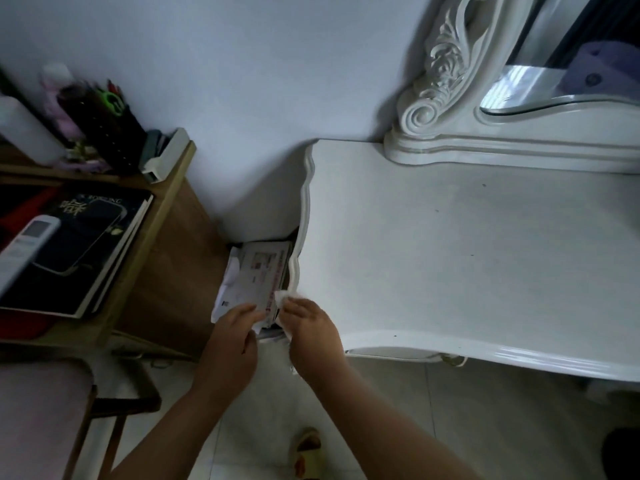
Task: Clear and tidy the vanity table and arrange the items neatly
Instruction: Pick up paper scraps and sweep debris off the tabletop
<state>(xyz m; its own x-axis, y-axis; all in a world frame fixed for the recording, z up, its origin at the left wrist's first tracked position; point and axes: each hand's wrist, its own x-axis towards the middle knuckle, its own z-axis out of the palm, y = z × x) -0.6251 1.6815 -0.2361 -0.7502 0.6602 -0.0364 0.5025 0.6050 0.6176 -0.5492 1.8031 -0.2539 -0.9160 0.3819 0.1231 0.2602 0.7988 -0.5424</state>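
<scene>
Your left hand: it reaches into the gap beside the vanity table, fingers curled down onto the near end of the stack of papers and envelopes; you cannot tell from this angle whether the fingers actually pinch the papers or only rest on them.
Your right hand: it sits at the table's near left corner, fingertips closed on a small white tissue, which touches the scalloped table edge.
Vanity table: your white top shows a bare surface with a few tiny dark specks; the carved mirror frame stands at its back right.
Papers and envelopes: they are wedged upright in the narrow gap between your vanity table's left edge and the wooden shelf unit, just below the wall.
Shelf unit: it carries a dark book with a white remote control lying on it, and, higher up, a dark pen holder and a white bottle.
Floor: a sandalled foot shows on the pale tiles between your forearms.
</scene>
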